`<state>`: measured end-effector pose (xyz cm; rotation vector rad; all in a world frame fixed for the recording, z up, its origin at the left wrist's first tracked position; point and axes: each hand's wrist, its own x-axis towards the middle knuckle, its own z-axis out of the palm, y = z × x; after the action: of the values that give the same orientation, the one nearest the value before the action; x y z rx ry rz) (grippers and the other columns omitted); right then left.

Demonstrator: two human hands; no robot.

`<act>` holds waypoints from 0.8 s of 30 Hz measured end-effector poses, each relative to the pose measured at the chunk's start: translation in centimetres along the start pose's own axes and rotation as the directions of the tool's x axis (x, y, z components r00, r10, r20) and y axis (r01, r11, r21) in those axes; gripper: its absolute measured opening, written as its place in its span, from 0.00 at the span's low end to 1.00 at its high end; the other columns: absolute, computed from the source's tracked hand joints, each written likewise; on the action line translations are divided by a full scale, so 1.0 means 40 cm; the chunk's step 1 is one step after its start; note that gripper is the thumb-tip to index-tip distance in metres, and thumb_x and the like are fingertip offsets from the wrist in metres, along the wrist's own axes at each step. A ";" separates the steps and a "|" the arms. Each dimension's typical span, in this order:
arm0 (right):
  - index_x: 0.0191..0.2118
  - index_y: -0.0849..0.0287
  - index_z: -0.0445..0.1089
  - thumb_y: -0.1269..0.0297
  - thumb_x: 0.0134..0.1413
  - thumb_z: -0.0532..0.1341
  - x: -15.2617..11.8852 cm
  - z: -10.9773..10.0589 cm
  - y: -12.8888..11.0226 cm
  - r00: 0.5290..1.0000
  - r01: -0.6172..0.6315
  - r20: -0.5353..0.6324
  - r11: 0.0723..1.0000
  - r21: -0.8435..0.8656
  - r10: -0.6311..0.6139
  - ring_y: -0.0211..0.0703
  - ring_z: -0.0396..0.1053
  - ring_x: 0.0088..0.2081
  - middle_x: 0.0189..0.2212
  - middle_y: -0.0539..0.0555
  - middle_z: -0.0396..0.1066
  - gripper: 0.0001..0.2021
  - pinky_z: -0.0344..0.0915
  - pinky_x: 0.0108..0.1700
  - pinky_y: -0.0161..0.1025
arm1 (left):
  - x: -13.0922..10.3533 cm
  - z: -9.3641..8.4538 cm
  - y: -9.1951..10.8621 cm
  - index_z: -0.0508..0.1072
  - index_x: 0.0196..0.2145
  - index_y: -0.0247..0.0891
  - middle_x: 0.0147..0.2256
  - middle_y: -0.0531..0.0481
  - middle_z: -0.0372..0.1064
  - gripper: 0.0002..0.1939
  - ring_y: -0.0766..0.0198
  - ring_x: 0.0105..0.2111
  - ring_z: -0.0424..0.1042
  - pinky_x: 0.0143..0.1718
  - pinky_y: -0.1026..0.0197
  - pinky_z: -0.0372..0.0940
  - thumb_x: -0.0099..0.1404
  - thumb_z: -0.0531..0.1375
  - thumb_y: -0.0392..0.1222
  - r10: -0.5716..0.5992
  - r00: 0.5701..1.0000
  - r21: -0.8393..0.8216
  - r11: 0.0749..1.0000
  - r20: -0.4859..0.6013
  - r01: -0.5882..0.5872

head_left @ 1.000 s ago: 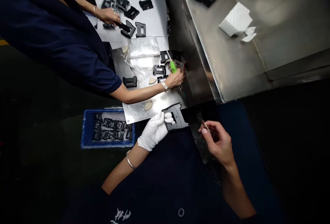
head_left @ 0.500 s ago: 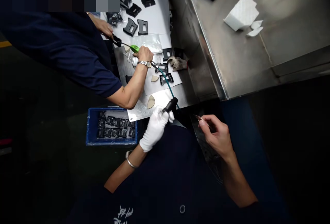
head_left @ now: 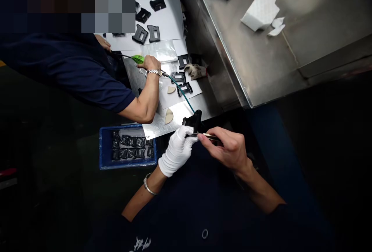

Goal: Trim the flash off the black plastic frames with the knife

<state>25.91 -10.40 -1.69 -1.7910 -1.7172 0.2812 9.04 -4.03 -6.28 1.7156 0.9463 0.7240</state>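
The gloved left hand (head_left: 176, 152) gripped a black part (head_left: 192, 120) at centre frame, seemingly to steady it; the right hand (head_left: 229, 148) pinched a slim tool (head_left: 209, 136) close by, probably near its tip for control. Contact between tool and part was unclear.

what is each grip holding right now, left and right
Left grip: white-gloved, closed on a black part.
Right grip: bare, closed on a slim tool, its tip at the black part; exact tool type cannot be told.
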 end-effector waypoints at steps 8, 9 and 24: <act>0.29 0.56 0.70 0.56 0.63 0.66 -0.009 0.011 0.003 0.999 0.002 -0.046 0.997 -0.077 -0.006 0.35 0.69 0.22 0.21 0.48 0.73 0.13 0.58 0.26 0.35 | 0.000 -0.001 0.004 0.66 0.39 0.41 0.37 0.47 0.72 0.04 0.60 0.36 0.72 0.42 0.56 0.67 0.73 0.56 0.42 0.045 0.999 0.067 0.997 0.012 -0.046; 0.29 0.56 0.71 0.56 0.63 0.66 -0.009 0.011 0.002 0.999 0.002 -0.047 0.996 -0.084 -0.006 0.35 0.69 0.22 0.21 0.49 0.73 0.13 0.58 0.26 0.35 | 0.001 -0.001 0.004 0.66 0.39 0.41 0.37 0.47 0.72 0.04 0.60 0.36 0.72 0.42 0.56 0.67 0.73 0.56 0.42 0.040 0.999 0.069 0.997 0.018 -0.041; 0.26 0.58 0.70 0.54 0.64 0.65 0.016 0.000 0.024 0.986 -0.069 -0.158 0.983 -0.167 0.043 0.32 0.67 0.21 0.20 0.48 0.72 0.18 0.56 0.26 0.34 | -0.004 -0.001 0.007 0.66 0.38 0.40 0.34 0.50 0.71 0.03 0.63 0.33 0.72 0.36 0.60 0.69 0.73 0.55 0.36 0.307 0.951 0.139 0.943 -0.013 -0.303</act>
<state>26.78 -9.72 -2.07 -1.9335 -1.6252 0.0163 9.01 -4.19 -6.01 2.0025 0.7737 0.9102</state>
